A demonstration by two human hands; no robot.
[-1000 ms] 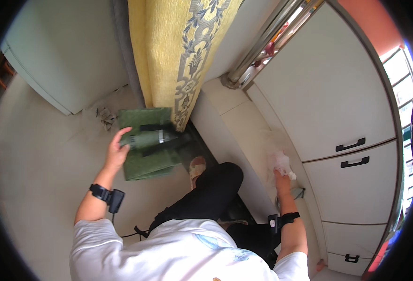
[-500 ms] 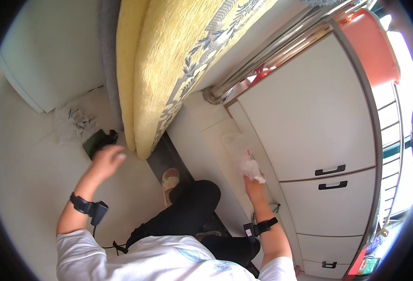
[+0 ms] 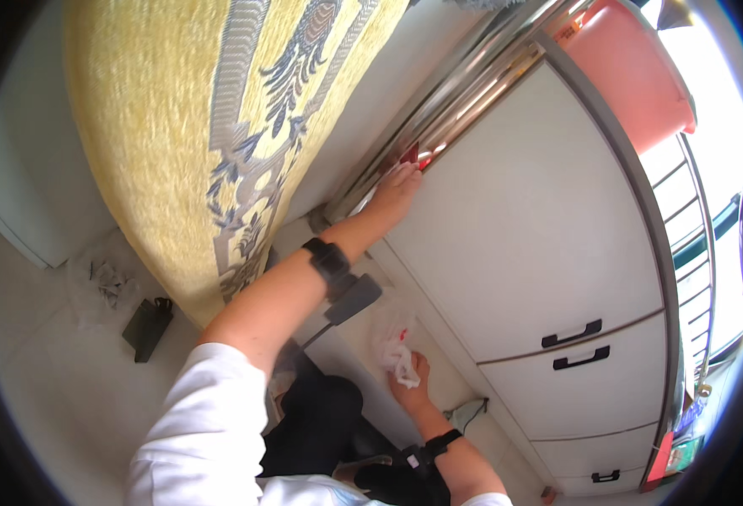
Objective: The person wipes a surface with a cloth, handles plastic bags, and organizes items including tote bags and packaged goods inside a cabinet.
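My left hand (image 3: pixel 392 194) reaches up to the top edge of the white cabinet (image 3: pixel 523 219), beside steel pipes (image 3: pixel 464 84). Its fingers are closed at a small red object (image 3: pixel 411 153); what they grip, if anything, is unclear. Lower down, my right hand (image 3: pixel 415 386) grips a white, partly clear plastic bag (image 3: pixel 396 354) over the pale tiled ledge. A dark green folded item (image 3: pixel 145 331) with black straps lies on the floor at the left.
A patterned yellow curtain (image 3: pixel 144 126) hangs close on the left, with crumpled litter (image 3: pixel 110 282) on the floor near its foot. A pink tub (image 3: pixel 616 76) and a metal rack (image 3: pixel 683 253) are at the right. My bent legs (image 3: pixel 308 422) are below.
The green item, held in my left hand a second ago, now lies on the floor. That hand has swung up and right to the cabinet's top. The view has shifted.
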